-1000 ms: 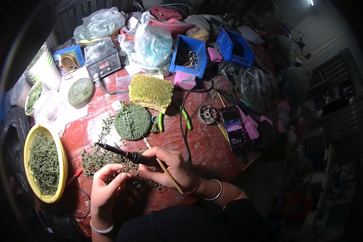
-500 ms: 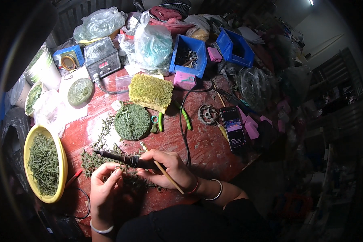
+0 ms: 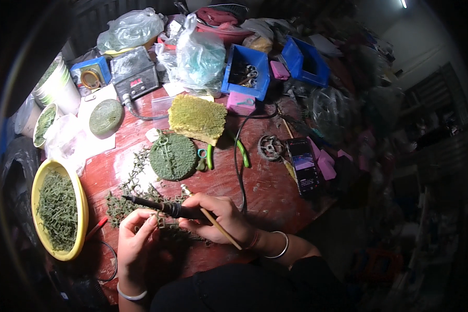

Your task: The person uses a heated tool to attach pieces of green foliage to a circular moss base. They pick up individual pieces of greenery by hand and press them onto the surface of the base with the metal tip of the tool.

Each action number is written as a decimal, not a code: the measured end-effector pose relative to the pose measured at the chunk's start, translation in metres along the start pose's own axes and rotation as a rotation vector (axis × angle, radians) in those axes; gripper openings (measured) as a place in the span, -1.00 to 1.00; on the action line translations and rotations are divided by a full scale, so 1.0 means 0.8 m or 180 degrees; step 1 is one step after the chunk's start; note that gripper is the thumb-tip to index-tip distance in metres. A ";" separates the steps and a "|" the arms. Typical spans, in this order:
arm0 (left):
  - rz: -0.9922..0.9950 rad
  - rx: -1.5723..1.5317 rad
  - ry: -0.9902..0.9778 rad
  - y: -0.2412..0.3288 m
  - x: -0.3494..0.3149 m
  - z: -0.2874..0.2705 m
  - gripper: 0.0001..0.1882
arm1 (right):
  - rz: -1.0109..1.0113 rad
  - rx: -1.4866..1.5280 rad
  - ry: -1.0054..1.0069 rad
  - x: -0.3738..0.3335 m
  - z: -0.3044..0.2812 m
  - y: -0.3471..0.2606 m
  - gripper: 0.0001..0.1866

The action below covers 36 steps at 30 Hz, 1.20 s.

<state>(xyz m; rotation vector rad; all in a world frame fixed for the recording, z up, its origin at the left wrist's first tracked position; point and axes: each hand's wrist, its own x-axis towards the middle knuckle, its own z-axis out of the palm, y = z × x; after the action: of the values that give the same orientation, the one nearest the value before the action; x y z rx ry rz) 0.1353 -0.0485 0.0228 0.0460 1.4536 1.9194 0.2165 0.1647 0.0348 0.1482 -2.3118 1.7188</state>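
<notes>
My right hand point(image 3: 224, 221) is closed around a black soldering iron point(image 3: 174, 209), whose dark tip points left above my left hand. A thin wooden stick point(image 3: 222, 230) also lies in its fingers, slanting down toward the wrist. My left hand point(image 3: 135, 234) pinches a small green squiggly piece point(image 3: 157, 220) between thumb and fingertips, just under the iron; part of it is hidden. More green squiggly pieces point(image 3: 120, 207) lie loose on the table around both hands. Beyond them is a round green textured disc point(image 3: 179, 158) with a raised strip of pieces on it.
A yellow bowl point(image 3: 83, 229) of green pieces stands at the left. Behind are a yellow-green sponge point(image 3: 197, 117), a control box with display point(image 3: 135, 78) and blue bins point(image 3: 262, 83). A black cable point(image 3: 236, 166) crosses the table; a phone point(image 3: 301, 161) lies right.
The whole scene has shifted slightly right in view. Both hands keep their grips, with the iron and the small green piece almost in the same place.
</notes>
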 end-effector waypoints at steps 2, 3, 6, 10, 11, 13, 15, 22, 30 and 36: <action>-0.0081 0.0085 0.0065 0.000 -0.005 -0.006 -0.89 | 0.0098 0.0009 0.0039 0.000 0.003 -0.001 -0.72; -0.0052 0.0293 0.0060 -0.003 -0.003 -0.010 -0.87 | 0.0078 0.0065 0.0085 0.001 0.005 0.001 -0.74; -0.0115 0.0444 -0.0106 0.002 0.003 -0.008 -0.83 | 0.0028 0.0047 0.0280 -0.002 0.007 0.014 -0.74; -0.0126 0.0196 -0.0195 0.001 0.002 0.000 -0.84 | 0.0597 -0.0029 0.0169 -0.008 0.001 0.008 -0.73; -0.0119 0.0234 -0.0234 0.000 0.001 -0.001 -0.83 | 0.0515 -0.0023 0.0200 -0.007 0.002 0.006 -0.73; -0.0201 0.0118 -0.0246 0.002 0.000 0.002 -0.84 | 0.0429 -0.0012 0.0201 -0.007 0.002 0.007 -0.73; -0.0198 0.0146 -0.0201 0.002 -0.002 0.004 -0.85 | 0.0539 0.0142 0.0165 -0.009 0.001 0.007 -0.73; 0.0109 0.0498 -0.0174 -0.002 -0.001 0.000 -0.85 | 0.0495 0.0190 0.0072 -0.007 0.006 0.012 -0.72; 0.0651 0.0693 0.0365 -0.014 0.004 -0.001 -0.87 | 0.0705 0.0154 0.0374 -0.006 0.007 0.008 -0.76; 0.0657 0.0553 0.0272 -0.010 0.001 0.004 -0.85 | 0.0819 0.0073 0.0354 -0.007 0.010 0.016 -0.75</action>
<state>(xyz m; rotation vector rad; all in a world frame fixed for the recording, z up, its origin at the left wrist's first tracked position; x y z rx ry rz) 0.1404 -0.0445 0.0169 0.2040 1.7283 1.9723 0.2177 0.1603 0.0194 -0.2457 -2.3118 1.8193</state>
